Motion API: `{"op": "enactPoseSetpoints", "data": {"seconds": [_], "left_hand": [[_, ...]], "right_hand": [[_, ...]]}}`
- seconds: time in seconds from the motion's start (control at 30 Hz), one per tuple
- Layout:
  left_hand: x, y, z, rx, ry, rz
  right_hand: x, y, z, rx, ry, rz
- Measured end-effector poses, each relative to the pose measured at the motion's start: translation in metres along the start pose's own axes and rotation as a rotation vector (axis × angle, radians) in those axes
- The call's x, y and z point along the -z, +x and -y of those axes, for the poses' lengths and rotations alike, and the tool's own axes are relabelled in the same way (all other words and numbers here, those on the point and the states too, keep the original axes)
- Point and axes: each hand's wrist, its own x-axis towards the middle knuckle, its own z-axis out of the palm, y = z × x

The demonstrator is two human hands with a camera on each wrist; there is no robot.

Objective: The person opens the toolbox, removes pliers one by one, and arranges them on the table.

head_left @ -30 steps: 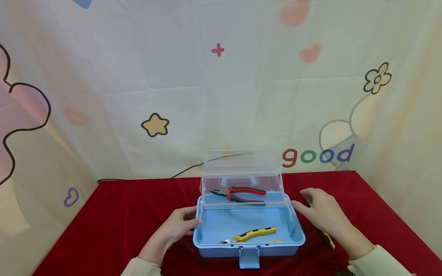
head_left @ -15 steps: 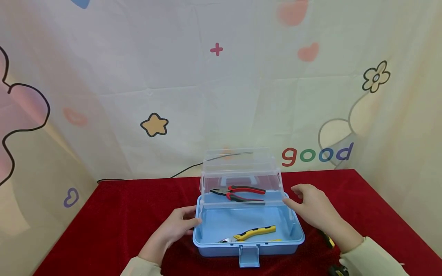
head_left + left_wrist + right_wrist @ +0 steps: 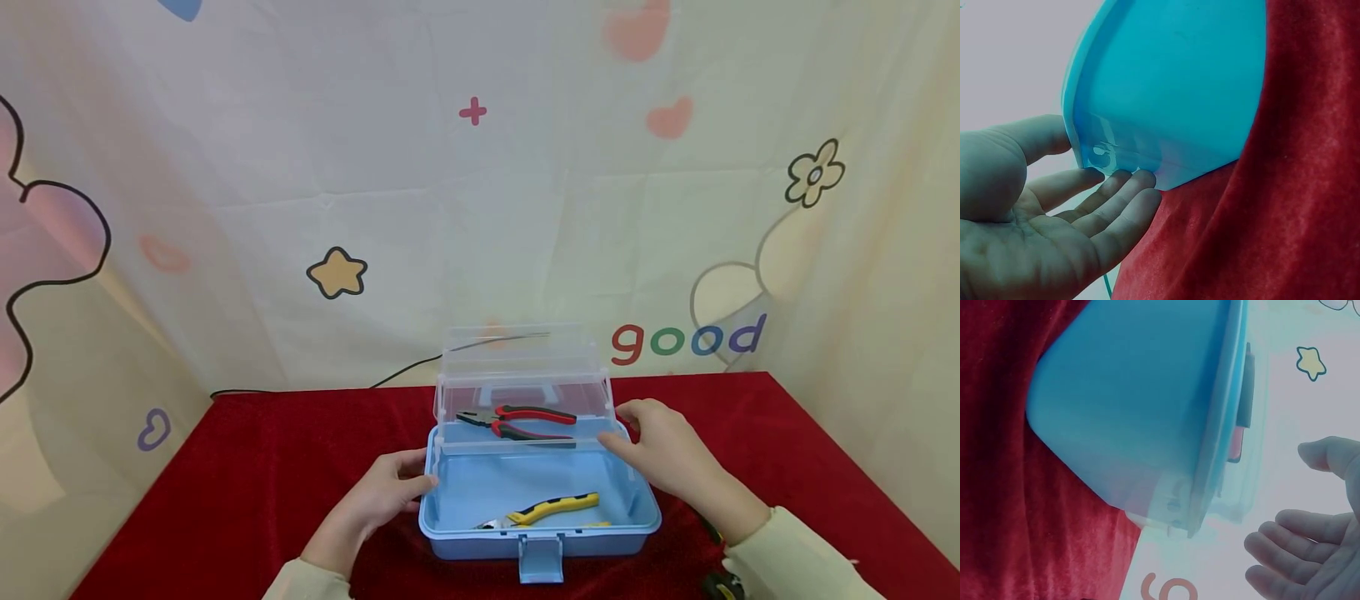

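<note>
A light blue toolbox (image 3: 465, 547) stands with its clear lid (image 3: 517, 354) raised. My left hand (image 3: 378, 493) holds its left end, thumb over the rim and fingers against the outer wall, as the left wrist view also shows. Above the box's back half sits a clear tray (image 3: 495, 448) carrying pliers with red and black handles (image 3: 536, 412). Yellow-and-black-handled pliers (image 3: 558, 505) lie on the box floor near the front. My right hand (image 3: 667, 450) hovers by the tray's right end; in the right wrist view its fingers (image 3: 1291, 556) are loosely bent, holding nothing.
Beneath the right forearm a yellow-and-black tool (image 3: 711, 530) lies partly hidden. A dark object with yellow marks (image 3: 723, 586) is by the right sleeve. The box's front latch (image 3: 541, 562) hangs down. A red cloth (image 3: 300, 450) covers the table, before a printed curtain (image 3: 247, 317).
My right hand has moved left, from beside the box to the tray's right end. The dark object by the sleeve has come into fuller view. The left hand stays on the box.
</note>
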Motion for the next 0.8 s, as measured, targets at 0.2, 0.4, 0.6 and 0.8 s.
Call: {"op": "enactPoseSetpoints", "data": {"seconds": [0.2,0.4,0.6,0.8], "left_hand": [[0.0,0.001,0.001,0.012,0.014,-0.012],[0.001,0.001,0.002,0.015,0.02,-0.016],[0.001,0.001,0.002,0.017,0.022,-0.004],[0.001,0.001,0.002,0.012,0.023,-0.005]], "right_hand": [[-0.002,0.003,0.005,0.02,0.008,0.016],[-0.005,0.007,0.012,0.029,0.006,0.043],[-0.007,0.01,0.021,0.058,-0.03,0.047],[-0.009,0.013,0.028,0.073,-0.061,0.055]]}}
